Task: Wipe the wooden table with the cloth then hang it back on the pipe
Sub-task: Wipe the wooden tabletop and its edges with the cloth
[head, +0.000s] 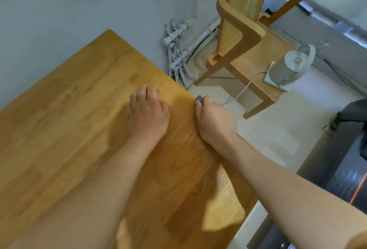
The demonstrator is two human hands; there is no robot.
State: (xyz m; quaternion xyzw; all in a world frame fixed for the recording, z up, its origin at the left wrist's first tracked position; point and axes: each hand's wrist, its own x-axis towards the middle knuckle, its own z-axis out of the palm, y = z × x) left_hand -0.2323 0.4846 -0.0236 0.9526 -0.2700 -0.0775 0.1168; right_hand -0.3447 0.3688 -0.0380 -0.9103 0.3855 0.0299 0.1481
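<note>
Two bare forearms reached out from the bottom of the frame across the wooden table [69,109], whose pale plank top filled the left and centre of the head view. The left hand [148,112] lay palm down on the boards near the table's right edge, its fingers loosely bent, close together and holding nothing. Just beside it, the right hand [213,117] sat at that edge with thumb and fingers curled tight round a small dark grey wad, the cloth [199,99]. Only a bit of the cloth showed past the thumb tip, at the rim of the table; the rest was hidden inside the grip. The frame was slightly blurred around the hands.

Beyond the edge, on the light floor, stood a wooden chair [244,36] with a cane back. A small white fan [292,68] rested on its seat, and a white cable [246,85] trailed from it down towards the right hand. Farther back, grey pipes [178,50] with valves ran along the foot of the pale grey wall [59,10], in the corner between table and chair.
</note>
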